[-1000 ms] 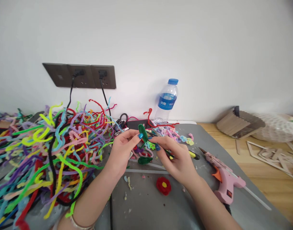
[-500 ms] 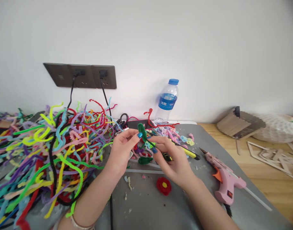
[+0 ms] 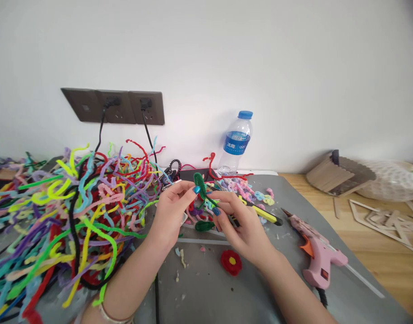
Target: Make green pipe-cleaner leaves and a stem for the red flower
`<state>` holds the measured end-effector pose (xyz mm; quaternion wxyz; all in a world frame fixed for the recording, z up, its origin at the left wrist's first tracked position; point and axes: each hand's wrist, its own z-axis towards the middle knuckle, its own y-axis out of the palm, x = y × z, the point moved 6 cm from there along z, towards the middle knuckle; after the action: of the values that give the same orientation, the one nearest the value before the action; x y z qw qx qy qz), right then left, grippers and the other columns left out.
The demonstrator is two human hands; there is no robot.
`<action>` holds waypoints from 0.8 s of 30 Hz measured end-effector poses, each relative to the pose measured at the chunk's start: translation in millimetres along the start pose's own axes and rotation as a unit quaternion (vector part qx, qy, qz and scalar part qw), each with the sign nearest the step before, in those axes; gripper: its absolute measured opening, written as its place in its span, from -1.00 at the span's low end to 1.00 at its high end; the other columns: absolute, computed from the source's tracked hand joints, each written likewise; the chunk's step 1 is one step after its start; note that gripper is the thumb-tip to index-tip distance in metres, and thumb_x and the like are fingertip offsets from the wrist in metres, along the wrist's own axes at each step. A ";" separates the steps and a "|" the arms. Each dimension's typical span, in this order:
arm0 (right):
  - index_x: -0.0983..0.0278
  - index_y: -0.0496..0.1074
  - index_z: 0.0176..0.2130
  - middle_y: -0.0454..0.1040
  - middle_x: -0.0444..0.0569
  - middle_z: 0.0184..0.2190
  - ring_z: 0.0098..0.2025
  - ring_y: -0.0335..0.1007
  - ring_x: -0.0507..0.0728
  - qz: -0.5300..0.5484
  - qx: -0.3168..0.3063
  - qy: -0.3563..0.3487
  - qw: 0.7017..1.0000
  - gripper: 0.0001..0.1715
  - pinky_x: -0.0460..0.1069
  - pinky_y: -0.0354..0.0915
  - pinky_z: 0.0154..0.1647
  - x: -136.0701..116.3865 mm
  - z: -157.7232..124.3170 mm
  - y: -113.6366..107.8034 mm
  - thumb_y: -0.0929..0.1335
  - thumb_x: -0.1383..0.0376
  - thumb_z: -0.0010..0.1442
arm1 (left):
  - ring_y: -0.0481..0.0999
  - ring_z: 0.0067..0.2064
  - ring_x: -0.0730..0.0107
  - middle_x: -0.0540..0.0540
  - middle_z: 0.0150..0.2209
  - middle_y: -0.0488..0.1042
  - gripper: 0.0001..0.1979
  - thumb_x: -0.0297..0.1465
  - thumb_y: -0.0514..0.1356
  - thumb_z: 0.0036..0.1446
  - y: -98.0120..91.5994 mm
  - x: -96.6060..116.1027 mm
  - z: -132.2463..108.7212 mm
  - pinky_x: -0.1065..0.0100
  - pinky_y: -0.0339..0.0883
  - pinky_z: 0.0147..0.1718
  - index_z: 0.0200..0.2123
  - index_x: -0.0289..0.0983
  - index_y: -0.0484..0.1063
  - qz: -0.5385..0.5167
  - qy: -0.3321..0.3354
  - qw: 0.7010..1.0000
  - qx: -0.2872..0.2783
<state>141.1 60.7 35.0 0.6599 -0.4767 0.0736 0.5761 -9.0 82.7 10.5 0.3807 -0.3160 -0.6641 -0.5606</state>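
Between my hands is a dark green pipe cleaner (image 3: 200,183), bent into a leaf-like loop with a thin tail. My left hand (image 3: 170,210) pinches the loop between thumb and fingers. My right hand (image 3: 239,221) pinches the tail just to the right of it. Under my fingers a second green leaf shape (image 3: 204,226) lies on the grey mat (image 3: 199,288). Closer to me, below my right hand, lies a red flower (image 3: 231,263) with a yellow centre.
A large tangle of coloured pipe cleaners (image 3: 91,202) spreads at left. A yellow utility knife (image 3: 265,215), a pink glue gun (image 3: 319,256) and wooden pieces (image 3: 388,220) are at right. A water bottle (image 3: 236,143) leans against the wall; small pastel pieces (image 3: 238,185) lie before it.
My hands stay in nearly the same place, both pinching the green pipe cleaner. The fingers of my right hand shift slightly left along the tail.
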 end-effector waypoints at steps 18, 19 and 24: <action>0.16 0.31 0.07 0.56 -0.07 -0.29 -0.38 0.48 0.10 -0.034 0.035 -0.032 0.998 -0.61 -0.01 0.37 -0.30 -4.0 1.0 -1.2 0.23 0.49 0.32 | 0.38 -0.48 0.63 0.08 -0.54 0.50 -0.69 -0.24 0.57 -0.32 -1.6 2.7 -0.5 0.61 0.31 -0.44 -0.49 -0.25 0.63 -0.025 0.020 0.999 0.013; 0.16 0.31 0.07 0.55 -0.07 -0.30 -0.39 0.48 0.10 -0.034 0.035 -0.032 0.998 -0.61 -0.01 0.37 -0.30 -4.1 1.3 -1.0 0.23 0.50 0.32 | 0.37 -0.48 0.63 0.09 -0.55 0.49 -0.68 -0.24 0.58 -0.33 -1.7 3.1 -0.6 0.61 0.30 -0.44 -0.50 -0.25 0.63 -0.026 0.020 0.999 0.015; 0.16 0.32 0.07 0.56 -0.08 -0.28 -0.39 0.48 0.09 -0.033 0.035 -0.033 0.998 -0.61 0.01 0.37 -0.27 -4.4 1.3 -0.4 0.24 0.50 0.32 | 0.38 -0.48 0.64 0.10 -0.55 0.47 -0.68 -0.23 0.58 -0.34 -2.0 3.7 -0.7 0.61 0.30 -0.45 -0.50 -0.24 0.63 -0.024 0.018 0.999 0.020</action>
<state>139.4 58.6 38.8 0.6971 -0.4365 0.0562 0.5660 -12.5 81.6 12.7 0.3858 -0.2822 -0.6756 -0.5613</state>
